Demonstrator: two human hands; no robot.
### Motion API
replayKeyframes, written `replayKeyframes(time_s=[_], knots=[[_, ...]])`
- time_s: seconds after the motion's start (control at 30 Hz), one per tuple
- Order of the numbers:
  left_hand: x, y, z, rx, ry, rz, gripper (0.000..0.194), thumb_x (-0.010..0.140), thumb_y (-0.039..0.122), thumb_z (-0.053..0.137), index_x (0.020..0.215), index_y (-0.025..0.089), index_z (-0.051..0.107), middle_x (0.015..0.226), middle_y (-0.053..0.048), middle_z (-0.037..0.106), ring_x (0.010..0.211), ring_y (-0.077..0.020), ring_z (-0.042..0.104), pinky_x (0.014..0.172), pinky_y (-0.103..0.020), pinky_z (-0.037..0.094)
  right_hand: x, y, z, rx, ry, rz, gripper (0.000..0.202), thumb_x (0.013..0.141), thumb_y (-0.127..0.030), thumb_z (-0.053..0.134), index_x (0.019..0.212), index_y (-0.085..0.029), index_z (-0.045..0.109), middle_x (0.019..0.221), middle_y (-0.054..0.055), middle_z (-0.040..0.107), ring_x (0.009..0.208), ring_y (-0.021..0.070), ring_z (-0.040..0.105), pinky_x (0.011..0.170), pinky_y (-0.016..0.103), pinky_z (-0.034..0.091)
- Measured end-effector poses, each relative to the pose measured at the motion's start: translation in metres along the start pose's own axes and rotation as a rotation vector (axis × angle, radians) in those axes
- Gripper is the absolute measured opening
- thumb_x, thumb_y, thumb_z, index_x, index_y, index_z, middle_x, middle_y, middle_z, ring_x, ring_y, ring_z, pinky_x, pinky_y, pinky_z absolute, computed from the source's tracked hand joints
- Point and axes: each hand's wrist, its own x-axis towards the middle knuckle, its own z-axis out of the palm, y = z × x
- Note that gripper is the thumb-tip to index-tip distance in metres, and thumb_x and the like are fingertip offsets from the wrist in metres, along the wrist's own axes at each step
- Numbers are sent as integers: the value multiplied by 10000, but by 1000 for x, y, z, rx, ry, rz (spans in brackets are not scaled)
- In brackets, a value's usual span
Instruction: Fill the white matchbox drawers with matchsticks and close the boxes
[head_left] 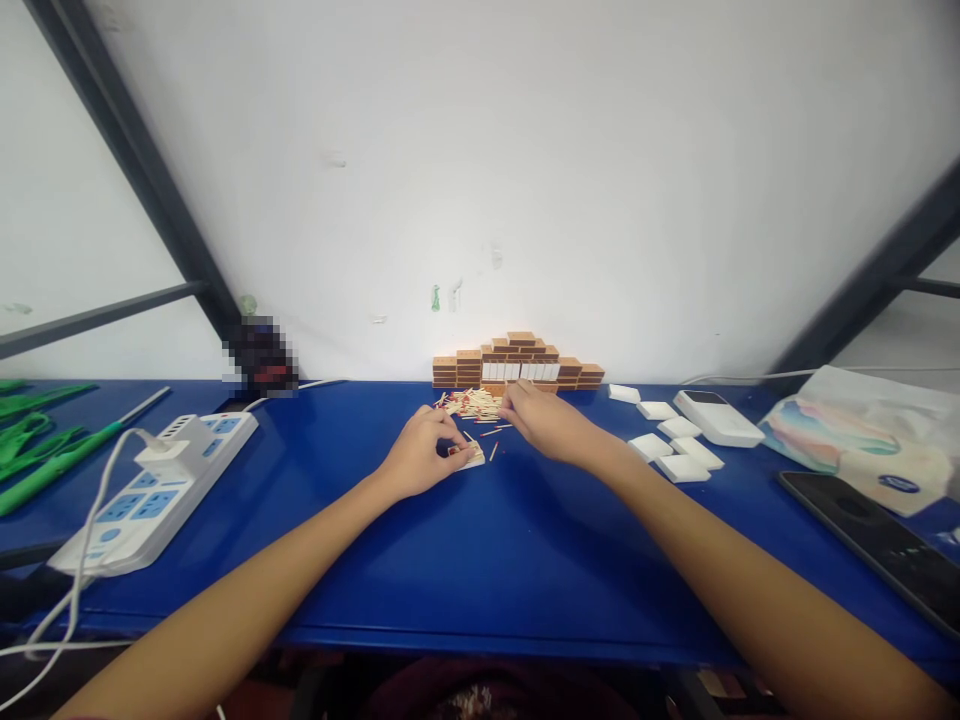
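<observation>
My left hand (pixel 426 453) grips a small white matchbox tray (pixel 474 460) on the blue table, with thumb and fingers at its side. Some matches lie in the tray. Beyond it is a loose heap of red-tipped matches (pixel 472 404). My right hand (pixel 540 415) is at the right edge of this heap, its fingers bent and pressed together; what they hold, if anything, is hidden. A few single matches (pixel 493 450) lie between my hands. Behind the heap, brown matchboxes (pixel 521 340) are stacked in steps against the wall, with a row of white pieces (pixel 517 371) in front.
Several white trays (pixel 682 468) lie to the right, beside a white device with a dark screen (pixel 718 418). Farther right are a tissue pack (pixel 855 440) and a black phone (pixel 870 540). On the left are a power strip (pixel 161 500) with cables and green-handled tools (pixel 60 470).
</observation>
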Motion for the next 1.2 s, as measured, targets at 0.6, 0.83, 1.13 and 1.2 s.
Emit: replayKeyframes(time_s=[0.6, 0.83, 1.13, 1.2], knots=[[1, 2, -4, -13, -54, 35, 158, 877, 405, 747, 842, 274, 827, 970, -63, 674, 970, -236, 560, 889, -391, 463, -1, -2, -2, 11, -10, 5, 149, 1077, -236, 458, 1098, -140, 570, 1176, 150, 635, 967, 245, 659, 781, 322, 455], [1, 6, -10, 51, -21, 44, 174, 895, 363, 706, 792, 244, 777, 893, -43, 693, 884, -212, 572, 841, -360, 446, -2, -2, -2, 72, -1, -20, 134, 1077, -243, 459, 1049, -157, 558, 1150, 137, 633, 948, 233, 641, 789, 318, 451], [2, -1, -36, 131, 205, -280, 264, 885, 367, 631, 685, 201, 676, 659, 8, 658, 612, -142, 564, 610, -279, 367, -8, -26, 14, 257, -82, -172, 136, 1078, -266, 479, 995, -188, 555, 1045, 70, 649, 835, 178, 603, 709, 279, 404], [2, -1, -37, 140, 189, -275, 256, 883, 374, 630, 701, 204, 692, 657, 9, 667, 607, -141, 567, 607, -277, 363, -9, -30, 18, 232, -91, -191, 126, 1074, -251, 486, 996, -185, 559, 1050, 72, 649, 830, 177, 599, 702, 281, 396]])
